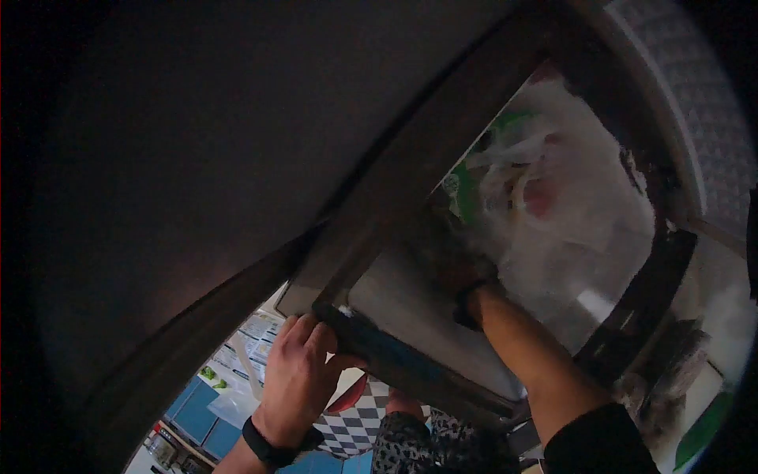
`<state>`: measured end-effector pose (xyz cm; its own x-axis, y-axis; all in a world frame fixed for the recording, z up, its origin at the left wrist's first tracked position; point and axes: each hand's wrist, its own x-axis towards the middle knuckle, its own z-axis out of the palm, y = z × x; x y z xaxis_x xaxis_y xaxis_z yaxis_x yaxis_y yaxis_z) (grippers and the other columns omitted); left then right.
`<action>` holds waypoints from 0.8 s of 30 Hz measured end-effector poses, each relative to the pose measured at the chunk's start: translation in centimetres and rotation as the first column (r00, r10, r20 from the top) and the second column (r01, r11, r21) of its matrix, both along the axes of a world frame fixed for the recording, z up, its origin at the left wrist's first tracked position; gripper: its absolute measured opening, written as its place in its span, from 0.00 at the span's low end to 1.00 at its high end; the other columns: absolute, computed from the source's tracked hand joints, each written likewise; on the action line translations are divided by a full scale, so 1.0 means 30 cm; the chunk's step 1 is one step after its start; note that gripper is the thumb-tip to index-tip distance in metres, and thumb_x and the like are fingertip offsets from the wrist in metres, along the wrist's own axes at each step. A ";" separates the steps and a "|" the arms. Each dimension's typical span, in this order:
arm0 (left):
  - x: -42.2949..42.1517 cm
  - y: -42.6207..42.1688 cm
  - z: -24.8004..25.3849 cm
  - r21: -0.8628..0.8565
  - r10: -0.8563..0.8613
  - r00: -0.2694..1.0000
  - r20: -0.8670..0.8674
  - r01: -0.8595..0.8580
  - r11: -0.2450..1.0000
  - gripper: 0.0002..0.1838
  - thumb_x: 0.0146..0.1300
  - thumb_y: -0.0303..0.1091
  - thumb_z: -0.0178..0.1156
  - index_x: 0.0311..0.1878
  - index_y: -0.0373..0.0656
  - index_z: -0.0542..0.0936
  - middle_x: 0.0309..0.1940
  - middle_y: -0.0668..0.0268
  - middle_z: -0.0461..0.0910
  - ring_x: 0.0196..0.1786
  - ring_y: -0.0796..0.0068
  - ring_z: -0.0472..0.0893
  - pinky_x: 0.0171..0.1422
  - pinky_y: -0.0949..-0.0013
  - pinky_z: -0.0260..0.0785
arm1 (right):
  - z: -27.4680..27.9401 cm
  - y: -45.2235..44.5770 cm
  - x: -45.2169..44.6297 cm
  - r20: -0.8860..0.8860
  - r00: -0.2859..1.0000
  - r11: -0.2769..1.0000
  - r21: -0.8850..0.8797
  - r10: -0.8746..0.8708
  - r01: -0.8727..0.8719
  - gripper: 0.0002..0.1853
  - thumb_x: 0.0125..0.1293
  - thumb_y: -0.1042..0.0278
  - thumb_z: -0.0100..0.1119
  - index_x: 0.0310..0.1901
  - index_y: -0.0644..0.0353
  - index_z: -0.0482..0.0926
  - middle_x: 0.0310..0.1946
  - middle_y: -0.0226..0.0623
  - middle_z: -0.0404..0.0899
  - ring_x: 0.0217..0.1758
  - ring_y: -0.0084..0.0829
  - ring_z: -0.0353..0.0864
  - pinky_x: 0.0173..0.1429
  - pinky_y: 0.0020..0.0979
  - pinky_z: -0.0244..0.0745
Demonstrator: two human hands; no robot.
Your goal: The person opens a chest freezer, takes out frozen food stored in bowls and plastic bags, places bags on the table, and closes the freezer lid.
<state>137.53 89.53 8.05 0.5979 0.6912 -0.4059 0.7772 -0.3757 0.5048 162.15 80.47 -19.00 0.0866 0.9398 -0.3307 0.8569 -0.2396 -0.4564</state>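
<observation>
My left hand (pixel 296 371), with a dark band on its wrist, is closed over the dark rim (pixel 379 347) of what looks like a frosted chest freezer. My right hand (pixel 466 272) reaches down inside, past the rim; its fingers are lost in shadow, and whether they hold anything is hidden. Beyond it lies a pale, cloudy plastic bag (pixel 584 197) with a reddish item (pixel 539 197) showing in it. Green packaging (pixel 464 193) lies along the far-left side of the opening.
A big dark panel (pixel 197 142), apparently the raised lid, fills the upper left. Thick frost (pixel 671 355) coats the right side. Below are a checkered floor (pixel 355 426), a red-edged round object (pixel 349 393), blue cabinet fronts (pixel 193 411) and a cluttered counter (pixel 253 347).
</observation>
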 end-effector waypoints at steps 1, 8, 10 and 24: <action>0.011 -0.003 0.008 0.000 0.004 1.000 0.025 -0.004 1.000 0.19 0.47 0.37 0.79 0.30 0.38 0.77 0.35 0.57 0.79 0.42 0.51 0.79 0.48 0.53 0.74 | 0.033 -0.008 0.013 -0.022 1.000 1.000 0.007 0.000 0.000 0.28 0.79 0.62 0.43 0.78 0.51 0.60 0.81 0.45 0.52 0.82 0.45 0.59 0.82 0.45 0.59; -0.028 0.001 0.000 -0.002 0.039 0.998 0.045 -0.039 0.999 0.21 0.44 0.36 0.80 0.31 0.37 0.77 0.37 0.54 0.80 0.44 0.47 0.80 0.49 0.51 0.74 | 0.194 -0.066 -0.001 -0.053 0.991 0.987 -0.097 0.124 -0.128 0.24 0.76 0.63 0.46 0.71 0.52 0.64 0.74 0.46 0.57 0.75 0.47 0.63 0.77 0.46 0.62; -0.036 0.005 0.001 0.020 0.022 0.996 0.085 -0.024 1.000 0.21 0.45 0.35 0.80 0.31 0.37 0.77 0.36 0.54 0.79 0.44 0.46 0.79 0.49 0.50 0.74 | 0.241 -0.085 0.000 -0.044 0.985 0.976 -0.135 0.166 -0.171 0.20 0.74 0.63 0.47 0.66 0.53 0.67 0.68 0.46 0.61 0.70 0.48 0.66 0.73 0.47 0.65; -0.059 -0.015 0.001 0.050 -0.014 0.983 0.185 0.005 0.999 0.20 0.48 0.36 0.79 0.33 0.33 0.78 0.39 0.48 0.81 0.48 0.41 0.80 0.52 0.47 0.73 | 0.851 0.016 0.108 -0.054 0.990 0.982 -0.132 0.130 -0.136 0.07 0.63 0.68 0.58 0.34 0.59 0.84 0.33 0.51 0.85 0.38 0.58 0.85 0.46 0.52 0.81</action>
